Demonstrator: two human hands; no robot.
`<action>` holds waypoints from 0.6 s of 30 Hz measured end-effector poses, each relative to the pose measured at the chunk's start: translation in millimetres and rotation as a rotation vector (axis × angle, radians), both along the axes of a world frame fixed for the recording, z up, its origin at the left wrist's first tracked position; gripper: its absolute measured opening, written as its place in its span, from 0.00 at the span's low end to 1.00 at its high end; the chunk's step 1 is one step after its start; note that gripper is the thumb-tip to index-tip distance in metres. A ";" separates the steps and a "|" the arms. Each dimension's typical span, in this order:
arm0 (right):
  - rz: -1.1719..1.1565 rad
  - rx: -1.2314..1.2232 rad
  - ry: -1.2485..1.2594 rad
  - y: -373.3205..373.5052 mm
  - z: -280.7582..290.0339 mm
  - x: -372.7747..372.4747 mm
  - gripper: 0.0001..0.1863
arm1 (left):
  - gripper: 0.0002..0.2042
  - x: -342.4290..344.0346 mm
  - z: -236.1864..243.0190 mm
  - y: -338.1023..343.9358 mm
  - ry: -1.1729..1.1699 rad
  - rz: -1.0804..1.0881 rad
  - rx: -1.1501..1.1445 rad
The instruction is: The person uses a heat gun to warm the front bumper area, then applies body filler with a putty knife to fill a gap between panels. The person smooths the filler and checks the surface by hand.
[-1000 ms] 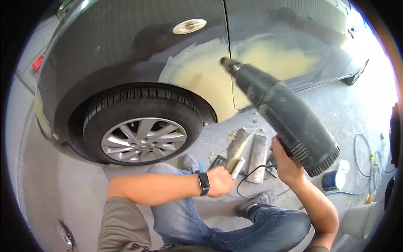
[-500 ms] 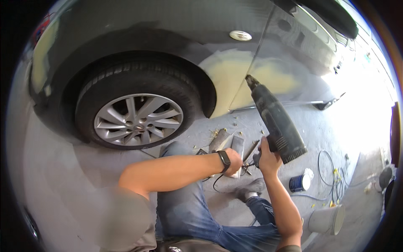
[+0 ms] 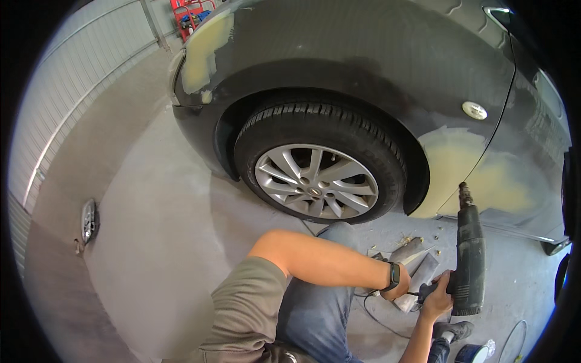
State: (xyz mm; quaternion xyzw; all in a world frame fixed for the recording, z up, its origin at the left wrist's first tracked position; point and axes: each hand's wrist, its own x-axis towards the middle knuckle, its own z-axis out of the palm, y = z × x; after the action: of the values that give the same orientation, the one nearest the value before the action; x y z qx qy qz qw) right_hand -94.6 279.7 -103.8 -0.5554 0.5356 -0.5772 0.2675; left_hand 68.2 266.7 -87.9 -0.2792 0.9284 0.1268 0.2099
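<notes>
My right hand [image 3: 437,297] grips the handle of a black heat gun [image 3: 470,260]. The gun's nozzle points up at the pale yellow filler patch [image 3: 451,160] near the seam between the dark grey fender and the door. My left hand [image 3: 396,289], a dark watch [image 3: 394,276] at its wrist, is closed low beside the handle. The gun's power cord [image 3: 387,331] appears to run through it; the fingers are partly hidden. Behind the left hand, a long sanding block [image 3: 426,264] and another block [image 3: 408,248] lie on the floor.
Left of the filler patch is the car's front wheel [image 3: 318,181]. A second filler patch [image 3: 204,54] marks the bumper. A loose lamp [image 3: 89,221] lies at the left. A blue can [image 3: 472,354] stands by my shoe [image 3: 455,330]. A red cart [image 3: 187,12] is far back.
My view has swung left, bringing in the floor, the wall and the lamp. The heat gun has turned more upright, its nozzle remaining near the panel seam. Both hands keep their holds.
</notes>
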 end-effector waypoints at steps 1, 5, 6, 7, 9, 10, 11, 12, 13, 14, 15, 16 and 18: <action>-0.007 -0.020 0.013 0.8 -2.9 2.6 0.07 | 0.12 -1.4 -4.3 0.2 0.000 -0.047 -0.003; 0.016 -0.035 -0.006 1.4 -14.5 10.3 0.08 | 0.11 -9.0 -19.7 -2.7 -0.087 -0.139 0.040; 0.025 -0.063 -0.214 0.3 -18.3 11.7 0.08 | 0.10 -9.5 -22.3 -3.3 -0.112 -0.154 0.046; -0.004 -0.017 -0.289 -0.7 -22.0 12.0 0.07 | 0.10 -10.4 -24.0 -4.0 -0.112 -0.174 0.056; -0.069 0.096 -0.295 -2.8 -30.5 11.4 0.06 | 0.09 -11.1 -25.3 -4.1 -0.105 -0.197 0.027; -0.068 0.086 -0.266 -3.5 -34.8 10.2 0.06 | 0.09 -11.3 -24.8 -3.9 -0.128 -0.208 0.033; -0.018 0.055 -0.242 -4.5 -38.8 8.6 0.06 | 0.09 -12.2 -23.4 -3.4 -0.108 -0.214 0.014; 0.031 0.022 -0.219 -5.1 -42.7 7.0 0.06 | 0.09 -13.3 -21.8 -3.0 -0.118 -0.215 0.014; 0.013 0.047 -0.251 -6.1 -46.7 5.5 0.06 | 0.08 -14.6 -20.1 -1.9 -0.125 -0.217 0.013; -0.002 0.072 -0.281 -6.7 -50.6 4.0 0.06 | 0.08 -15.5 -18.8 -1.4 -0.101 -0.248 0.029; -0.005 0.060 -0.307 -7.2 -54.4 2.7 0.07 | 0.08 -16.4 -18.2 0.1 -0.101 -0.225 0.034; -0.008 0.081 -0.354 -8.0 -58.1 1.9 0.07 | 0.08 -16.5 -18.3 1.1 -0.097 -0.207 0.032; -0.024 0.114 -0.305 -9.1 -64.1 1.2 0.07 | 0.08 -14.7 -20.5 2.9 -0.068 -0.179 0.026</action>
State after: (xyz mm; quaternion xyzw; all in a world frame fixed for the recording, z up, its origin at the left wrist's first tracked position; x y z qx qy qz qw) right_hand -93.3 270.6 -167.9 -0.4389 0.5272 -0.6267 0.3697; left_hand 53.4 269.5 -108.4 -0.1966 0.9403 0.1099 0.2552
